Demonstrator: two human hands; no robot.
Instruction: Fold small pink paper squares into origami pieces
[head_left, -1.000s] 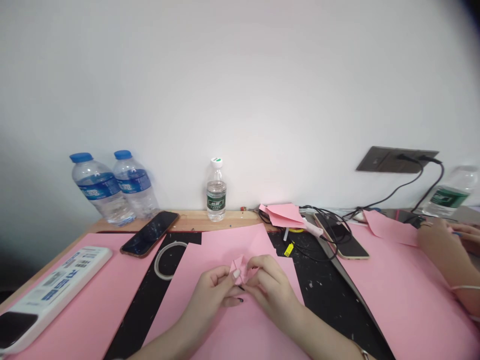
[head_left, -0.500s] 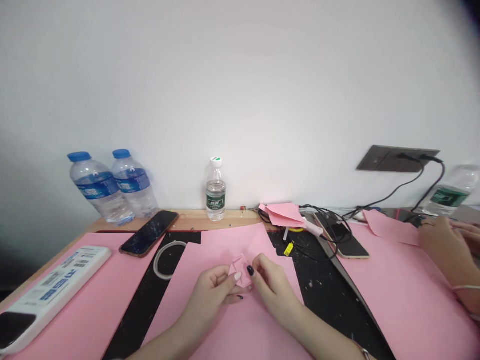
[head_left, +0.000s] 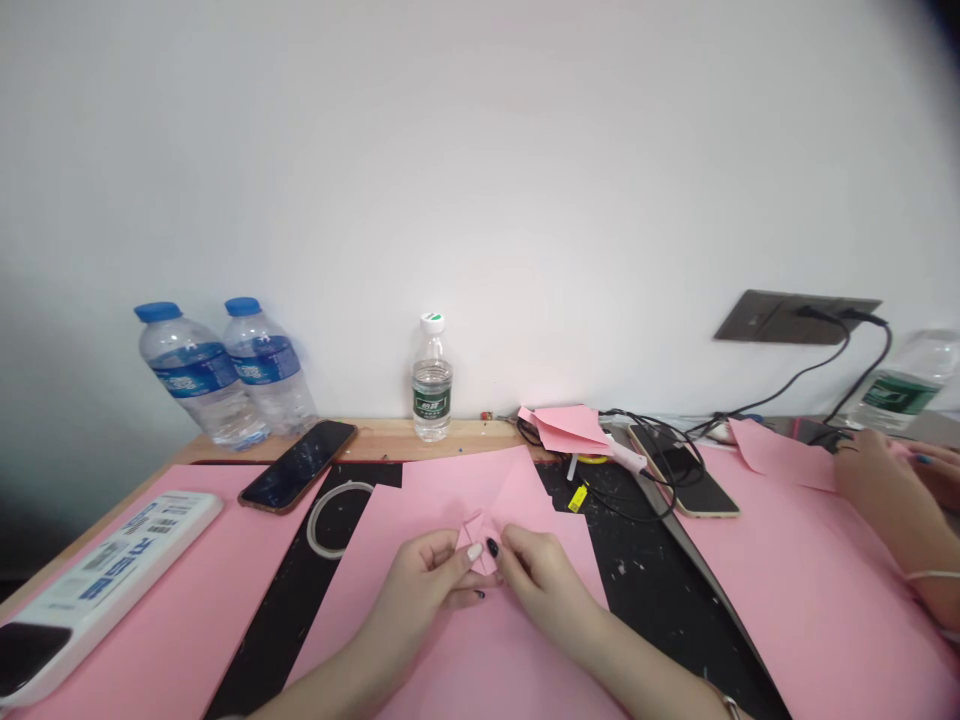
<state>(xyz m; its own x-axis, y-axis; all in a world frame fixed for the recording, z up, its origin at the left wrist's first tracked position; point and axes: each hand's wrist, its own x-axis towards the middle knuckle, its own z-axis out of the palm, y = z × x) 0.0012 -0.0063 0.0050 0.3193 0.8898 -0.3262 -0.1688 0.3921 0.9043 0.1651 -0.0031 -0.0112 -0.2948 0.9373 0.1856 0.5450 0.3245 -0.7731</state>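
Note:
A small folded piece of pink paper (head_left: 475,530) is held up between my hands, with crease lines across its face. My left hand (head_left: 429,572) is closed on its left side, thumb on top and fingers underneath. From the right, my right hand (head_left: 534,572) pinches the same paper, its dark-nailed thumb pressed on the folded face. Under both hands lies a large pink sheet (head_left: 480,660), with further pink pieces spread at its far end.
On the left are a phone (head_left: 298,466), a white boxy device (head_left: 112,590) and a tape ring (head_left: 322,525). Bottles (head_left: 433,390) stand along the wall. To the right lie black cables (head_left: 637,515), another phone (head_left: 690,470) and a co-worker's hands (head_left: 885,480).
My right thumb has moved left and down onto the folded paper. My left hand stays about where it was. The co-worker's hands have shifted slightly.

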